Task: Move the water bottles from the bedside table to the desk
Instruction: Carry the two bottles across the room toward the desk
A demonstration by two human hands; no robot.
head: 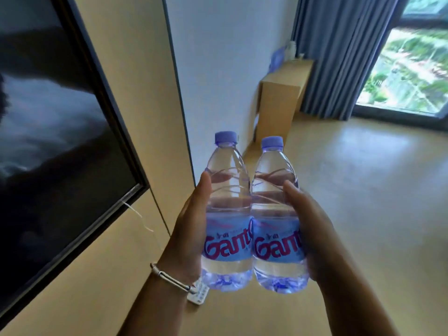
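Two clear water bottles with blue caps and blue labels stand upright side by side in mid-air in front of me, touching each other. My left hand (188,226) grips the left bottle (228,207), thumb up along its side and fingers wrapped behind it. My right hand (311,229) grips the right bottle (276,209) the same way from the right. A silver bangle sits on my left wrist. The light wooden desk (278,103) stands far ahead against the white wall beside the curtain.
A large black TV screen (48,141) hangs on the wood-panelled wall at the left. A white remote (198,295) lies below the bottles on a wooden surface. Grey-blue curtains (339,57) and a glass door are at the right. Small items sit on the desk's far end.
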